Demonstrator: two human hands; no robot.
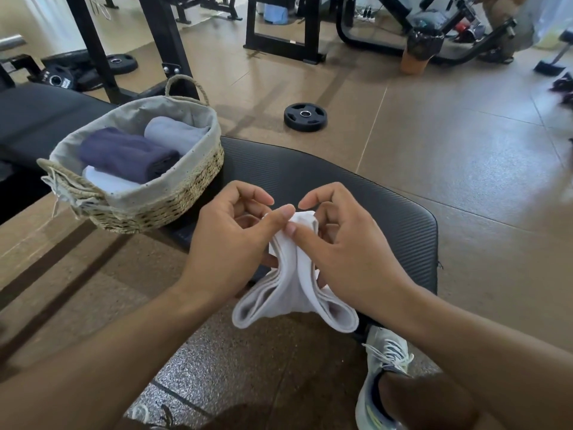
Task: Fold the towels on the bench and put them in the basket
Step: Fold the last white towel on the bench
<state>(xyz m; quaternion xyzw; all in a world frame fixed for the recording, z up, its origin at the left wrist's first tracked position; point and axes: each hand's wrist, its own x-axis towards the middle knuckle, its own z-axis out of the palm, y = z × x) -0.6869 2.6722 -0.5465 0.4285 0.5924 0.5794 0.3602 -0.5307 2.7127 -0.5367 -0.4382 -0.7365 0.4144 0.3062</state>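
Head view: black ribbed bench (356, 193) over brown gym flooring, weight plate (304, 116) on the floor beyond it, machine frames at the back. Woven basket (161, 209) sits on bench's left end, holding a navy towel (124, 156), a grey towel (173, 131) and a white one (105, 181). Both hands raised over bench's near edge. Left hand (229, 240) and right hand (347, 246) pinch the top of a folded white towel (294, 293) between thumbs and curled fingers; its looped folds hang below.
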